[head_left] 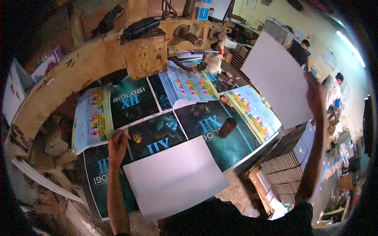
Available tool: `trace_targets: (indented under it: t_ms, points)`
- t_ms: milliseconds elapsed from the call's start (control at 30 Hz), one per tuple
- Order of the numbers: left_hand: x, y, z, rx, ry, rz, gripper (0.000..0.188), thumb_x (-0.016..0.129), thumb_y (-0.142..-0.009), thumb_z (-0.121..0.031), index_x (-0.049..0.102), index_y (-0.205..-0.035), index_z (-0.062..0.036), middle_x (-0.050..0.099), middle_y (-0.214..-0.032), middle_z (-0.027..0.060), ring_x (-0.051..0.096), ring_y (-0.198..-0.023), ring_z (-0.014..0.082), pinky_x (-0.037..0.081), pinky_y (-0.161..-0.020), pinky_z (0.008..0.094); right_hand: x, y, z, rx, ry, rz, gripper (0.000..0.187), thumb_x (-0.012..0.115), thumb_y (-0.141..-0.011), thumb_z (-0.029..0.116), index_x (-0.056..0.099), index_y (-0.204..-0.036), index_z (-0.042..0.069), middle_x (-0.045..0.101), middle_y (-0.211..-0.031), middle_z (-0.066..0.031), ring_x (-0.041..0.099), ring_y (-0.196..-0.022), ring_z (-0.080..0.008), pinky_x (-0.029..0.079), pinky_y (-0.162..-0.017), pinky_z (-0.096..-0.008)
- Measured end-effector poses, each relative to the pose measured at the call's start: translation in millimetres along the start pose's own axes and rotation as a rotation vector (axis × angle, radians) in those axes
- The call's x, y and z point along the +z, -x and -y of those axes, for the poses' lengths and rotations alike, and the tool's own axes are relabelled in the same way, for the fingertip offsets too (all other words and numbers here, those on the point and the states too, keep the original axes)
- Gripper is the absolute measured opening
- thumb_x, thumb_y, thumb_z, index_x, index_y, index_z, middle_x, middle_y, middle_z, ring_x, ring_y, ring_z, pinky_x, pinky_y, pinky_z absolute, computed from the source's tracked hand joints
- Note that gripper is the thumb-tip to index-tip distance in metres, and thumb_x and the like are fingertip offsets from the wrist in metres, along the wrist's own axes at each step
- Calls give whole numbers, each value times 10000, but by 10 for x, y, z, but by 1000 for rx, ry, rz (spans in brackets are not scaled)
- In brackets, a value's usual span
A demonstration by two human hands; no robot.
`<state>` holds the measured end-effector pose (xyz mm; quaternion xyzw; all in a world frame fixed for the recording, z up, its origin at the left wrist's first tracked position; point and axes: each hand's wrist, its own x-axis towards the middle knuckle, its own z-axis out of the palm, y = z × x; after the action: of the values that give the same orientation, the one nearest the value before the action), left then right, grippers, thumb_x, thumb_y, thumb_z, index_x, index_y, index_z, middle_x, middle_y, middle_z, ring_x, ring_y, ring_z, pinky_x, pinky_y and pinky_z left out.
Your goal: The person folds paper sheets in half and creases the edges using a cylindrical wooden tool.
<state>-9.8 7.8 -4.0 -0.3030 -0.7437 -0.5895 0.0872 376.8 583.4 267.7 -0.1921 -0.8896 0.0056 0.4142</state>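
My right hand (314,94) is raised at the right and grips the edge of a blank white sheet (271,74), which hangs tilted in the air. My left hand (118,146) is down on the printed sheets at the left, its fingers drawn together. What is between them, if anything, I cannot make out. Close to my body a second blank white sheet (177,177) lies over the dark printed cover sheets (151,137). A dark brown rounded block (227,128) stands on the printed sheets right of the middle.
A curved, worn yellow machine frame (90,55) with a metal box (144,57) arches behind the table. Brightly coloured printed strips (197,84) lie beneath it. Stacked boards (281,173) stand at the right. Two people, one in dark clothing (300,53), are farther back.
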Motion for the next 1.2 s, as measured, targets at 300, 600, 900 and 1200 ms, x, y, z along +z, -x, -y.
trace_targets:
  t_ms: [300,600,900,1200]
  points:
    - [-381,-6,-905,-65,20,-50,223,598,-996,-246,606,-914,-39,581,-739,41,509,-651,90,408,-604,243,-41,80,2254,-170,-183,206,227,509,-982,158,632,-1018,-29,679,-1023,-160,671,-950,-254,511,-843,-363]
    - [-713,973,-1974,130,-348,-8,503,764,-821,-257,554,-1201,-1,610,-1155,167,586,-1071,283,460,-926,408,7,518,3259,78,-572,640,195,618,-814,9,661,-995,67,714,-935,-115,700,-868,-330,553,-763,-396]
    - [-130,1521,-2107,-228,-362,315,747,847,-773,-279,488,-1380,-35,423,-1497,195,424,-1377,360,394,-1102,494,20,795,2656,-269,-151,225,173,522,-935,-10,659,-1041,6,715,-1040,-145,689,-922,-293,529,-836,-386]
    - [-215,1063,-2056,-59,25,-164,963,938,-649,-209,416,-1431,2,577,-1318,184,588,-1169,271,509,-954,399,586,767,3179,-424,-441,733,173,608,-835,23,662,-994,62,713,-942,-96,691,-857,-298,543,-732,-377]
